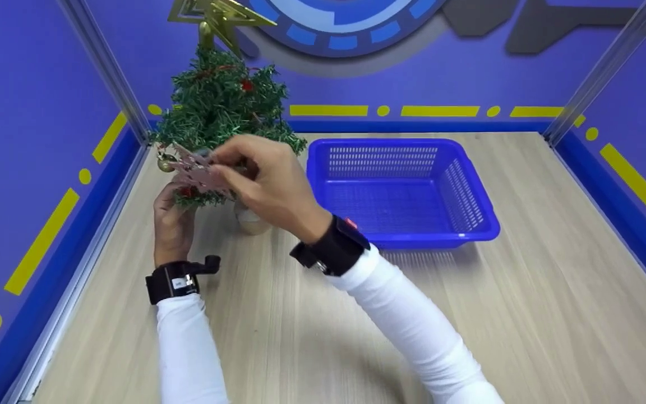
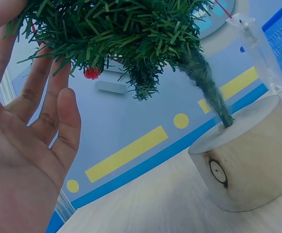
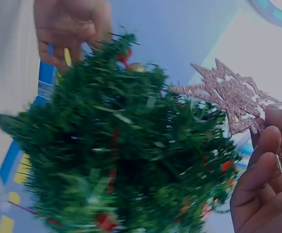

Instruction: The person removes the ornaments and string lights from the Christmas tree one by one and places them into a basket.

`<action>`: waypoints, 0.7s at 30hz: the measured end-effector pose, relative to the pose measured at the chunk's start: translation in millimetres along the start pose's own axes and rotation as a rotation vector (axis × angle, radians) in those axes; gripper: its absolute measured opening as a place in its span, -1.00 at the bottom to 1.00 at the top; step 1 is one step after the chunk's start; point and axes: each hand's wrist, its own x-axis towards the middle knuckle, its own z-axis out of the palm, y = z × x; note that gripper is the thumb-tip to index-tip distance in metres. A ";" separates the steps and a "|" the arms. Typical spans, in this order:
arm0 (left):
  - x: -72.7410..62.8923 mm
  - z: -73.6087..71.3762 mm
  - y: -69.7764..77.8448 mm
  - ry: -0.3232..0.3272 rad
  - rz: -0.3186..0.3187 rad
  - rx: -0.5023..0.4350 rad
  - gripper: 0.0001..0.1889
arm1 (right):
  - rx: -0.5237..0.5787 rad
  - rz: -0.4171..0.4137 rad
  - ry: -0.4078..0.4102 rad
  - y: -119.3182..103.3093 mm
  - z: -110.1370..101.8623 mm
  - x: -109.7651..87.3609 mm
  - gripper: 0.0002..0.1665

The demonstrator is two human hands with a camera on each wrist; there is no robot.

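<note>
My right hand [image 1: 278, 185] pinches a pink glittery snowflake ornament [image 3: 226, 97] between thumb and fingers, at the front of a small artificial Christmas tree [image 1: 216, 106]. The snowflake overlaps the lower branches in the head view. Low on the tree's left side, my left hand [image 1: 172, 227] has its fingers extended against the branches, as the left wrist view shows. A gold ball [image 1: 166, 164] hangs close to the snowflake. Small red decorations [image 2: 91, 73] sit among the green needles. The trunk stands in a round wooden base [image 2: 248, 160], and a gold star [image 1: 222, 17] tops the tree.
A blue plastic basket [image 1: 390, 242] with perforated sides stands on the table right of the tree. Beside the trunk hangs a clear ornament [image 2: 257, 53] on a red string. Blue-purple panels [image 1: 345, 92] with yellow marks enclose the table [image 1: 525, 280] at back and sides.
</note>
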 end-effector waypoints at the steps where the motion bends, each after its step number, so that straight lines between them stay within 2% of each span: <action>1: -0.2 -0.5 0.9 0.003 -0.007 0.009 -0.79 | 0.018 0.004 -0.009 -3.0 -0.9 4.8 -0.87; 6: -1.4 -2.0 1.5 0.039 -0.012 0.048 -0.81 | 0.177 0.004 0.024 -9.4 -16.6 8.2 -0.86; 10: -0.5 -0.4 1.7 0.080 -0.022 0.059 -0.75 | 0.282 -0.002 0.060 -4.6 -48.3 -2.8 -0.87; 13: -0.2 -0.3 2.5 0.076 -0.023 0.046 -0.77 | 0.364 0.079 0.063 -0.4 -82.9 -12.0 -0.90; 16: 0.2 -0.2 3.9 0.051 -0.016 0.024 -0.82 | 0.418 0.207 0.079 6.2 -118.0 -20.6 -0.95; 21: -1.1 -2.1 4.3 0.032 -0.013 0.003 -0.88 | 0.457 0.395 0.092 35.6 -163.3 -33.4 -0.95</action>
